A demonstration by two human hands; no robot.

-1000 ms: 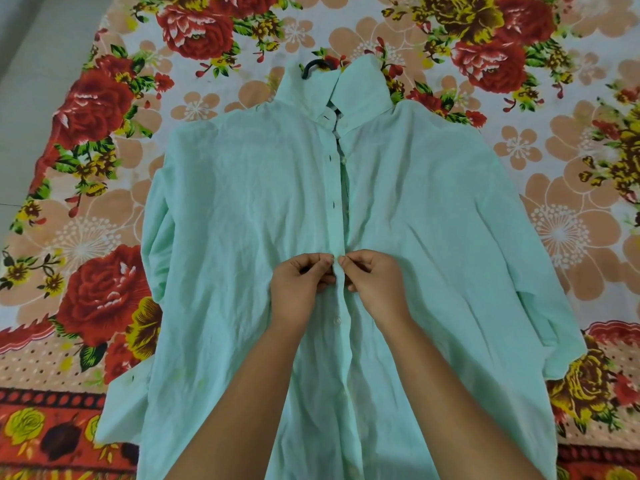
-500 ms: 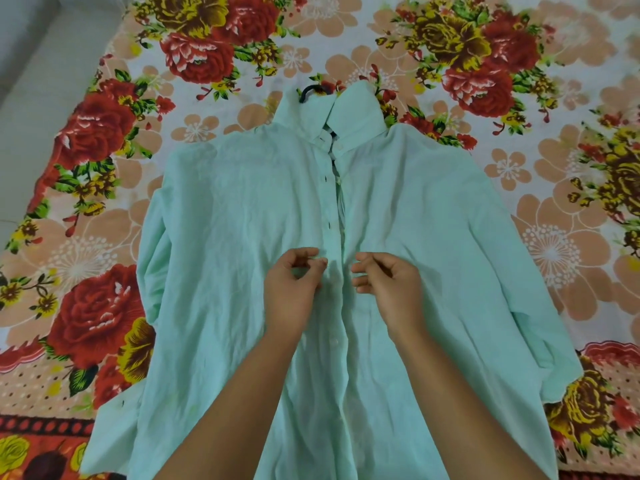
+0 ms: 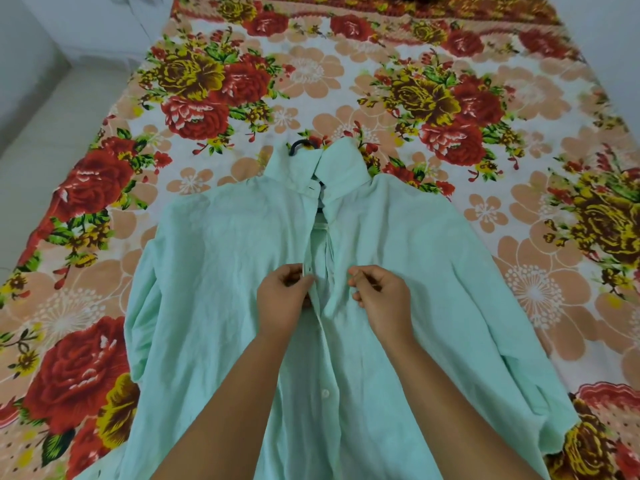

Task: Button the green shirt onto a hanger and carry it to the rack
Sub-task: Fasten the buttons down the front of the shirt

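Observation:
A pale green shirt (image 3: pixel 221 271) lies flat, front up, on a flowered bed sheet. The black hook of a hanger (image 3: pixel 300 146) pokes out beside the collar; the rest of the hanger is hidden inside the shirt. My left hand (image 3: pixel 282 299) pinches the left placket edge at chest height. My right hand (image 3: pixel 379 299) pinches the right front edge, a short gap away. Between the hands and the collar the front gapes open. Below the hands the placket is closed, with a white button (image 3: pixel 325 393) showing.
The flowered sheet (image 3: pixel 450 98) covers a bed that fills most of the view. A pale floor (image 3: pixel 52 133) and a white wall lie beyond the bed's left edge. The shirt's sleeves spread out to both sides.
My hands have parted slightly and moved up the placket toward the collar. The camera has tilted up, showing more of the bed's far end.

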